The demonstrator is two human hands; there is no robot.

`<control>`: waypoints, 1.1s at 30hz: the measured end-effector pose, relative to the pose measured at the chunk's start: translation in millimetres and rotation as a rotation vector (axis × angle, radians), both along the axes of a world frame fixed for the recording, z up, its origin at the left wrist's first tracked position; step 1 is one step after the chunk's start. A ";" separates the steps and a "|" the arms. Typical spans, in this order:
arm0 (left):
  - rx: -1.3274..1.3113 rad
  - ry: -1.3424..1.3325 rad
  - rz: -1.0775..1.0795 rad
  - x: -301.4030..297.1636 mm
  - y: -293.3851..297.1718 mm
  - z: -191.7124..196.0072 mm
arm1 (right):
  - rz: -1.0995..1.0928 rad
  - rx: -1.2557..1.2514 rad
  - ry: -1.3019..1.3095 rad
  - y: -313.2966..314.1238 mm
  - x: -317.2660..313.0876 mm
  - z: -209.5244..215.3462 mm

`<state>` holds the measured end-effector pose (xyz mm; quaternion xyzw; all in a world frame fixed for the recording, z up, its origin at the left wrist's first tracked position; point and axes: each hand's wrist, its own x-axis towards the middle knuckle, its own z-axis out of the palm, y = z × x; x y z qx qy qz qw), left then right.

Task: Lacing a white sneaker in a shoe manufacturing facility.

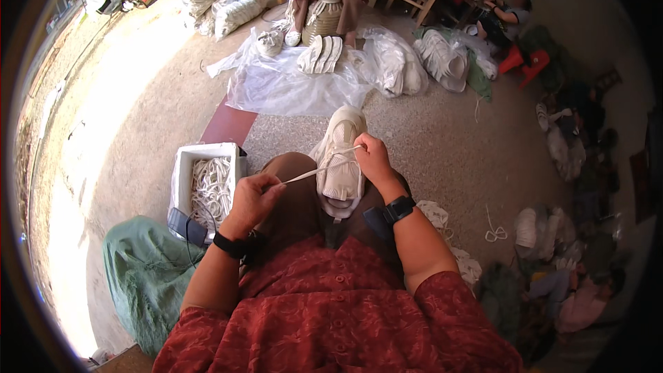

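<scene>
A cream-white sneaker (343, 183) rests between my knees, its toe pointing away from me and its opening toward me. A white shoelace (302, 176) runs across its upper and is drawn tight to the left. My left hand (254, 199) pinches that lace near its end, beside the shoe. Close to the lacing, my right hand (375, 159) closes its fingertips on another stretch of lace at the shoe's right side. Left of my knee stands a white box (181, 179) full of loose white laces (211, 183).
A green sack (148, 273) lies at my left. Ahead, a clear plastic sheet (266, 93) carries stacked shoe uppers (321, 55), with a seated person (349, 0) behind. Stuffed bags (442, 59) stand far right, near a red stool (525, 65). Other people sit along the right.
</scene>
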<state>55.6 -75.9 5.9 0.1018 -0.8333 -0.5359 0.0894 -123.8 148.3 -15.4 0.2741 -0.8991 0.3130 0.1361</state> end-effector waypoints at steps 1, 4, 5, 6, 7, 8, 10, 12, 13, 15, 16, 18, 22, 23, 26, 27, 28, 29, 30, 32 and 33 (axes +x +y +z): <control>0.021 -0.010 0.033 -0.6 -0.5 -0.8 | 0.115 -0.215 -0.376 5.2 -4.2 -0.3; -0.037 -0.020 0.079 -3.8 -2.6 -2.4 | 0.274 -0.373 -0.745 17.5 -8.2 2.3; -0.038 -0.019 0.080 -4.4 -4.3 -3.1 | 0.317 -0.318 -0.738 19.0 -8.0 3.1; -0.046 -0.013 0.102 -5.2 -6.6 -4.0 | 0.318 -0.319 -0.737 18.3 -6.1 7.3; -0.056 -0.007 0.124 -5.4 -10.2 -4.0 | 0.303 -0.162 -0.626 17.1 -3.6 12.3; -0.024 0.068 0.139 -4.2 -18.3 -3.4 | 0.287 -0.008 -0.514 15.3 -1.5 15.4; 0.018 0.246 0.202 -3.9 -43.6 6.8 | 0.249 -0.042 -0.546 17.0 0.3 16.2; -0.134 0.268 0.184 1.9 -54.3 26.9 | 0.211 -0.080 -0.576 16.4 2.9 13.3; -0.194 0.305 0.160 3.4 -51.1 32.8 | 0.171 -0.084 -0.481 14.1 5.6 10.6; -0.324 0.336 0.140 6.3 -43.1 41.1 | 0.127 -0.096 -0.384 15.2 13.0 8.7; -0.282 0.283 0.091 8.2 -46.9 29.3 | 0.081 -0.014 -0.310 16.5 18.9 8.0; -0.343 0.261 0.010 11.2 -46.9 27.1 | 0.027 0.068 -0.233 23.7 32.7 12.8; -0.288 0.130 0.028 11.8 -74.5 14.2 | 0.131 0.247 -0.106 60.3 48.8 29.4; -0.266 0.104 0.019 11.4 -81.6 13.3 | 0.130 0.356 0.007 73.2 48.9 30.5; -0.179 0.026 -0.016 14.1 -110.5 -5.3 | 0.166 0.174 0.100 110.5 45.7 33.0; -0.105 0.003 -0.040 14.6 -120.0 -8.2 | 0.130 0.138 0.087 128.4 44.7 35.1; -0.059 -0.074 -0.014 21.2 -131.1 -3.9 | 0.100 0.099 0.071 147.4 43.2 35.4; 0.006 -0.073 0.011 31.8 -147.4 -4.7 | 0.055 0.055 0.014 169.2 42.6 36.3; -0.009 -0.082 0.037 44.1 -164.7 -4.2 | 0.007 0.011 -0.044 194.4 42.5 36.4; -0.057 -0.153 0.073 75.2 -202.0 3.4 | -0.094 -0.020 -0.247 249.4 47.4 44.8; -0.127 -0.195 0.122 91.8 -222.4 5.5 | -0.127 -0.024 -0.239 279.3 49.3 46.3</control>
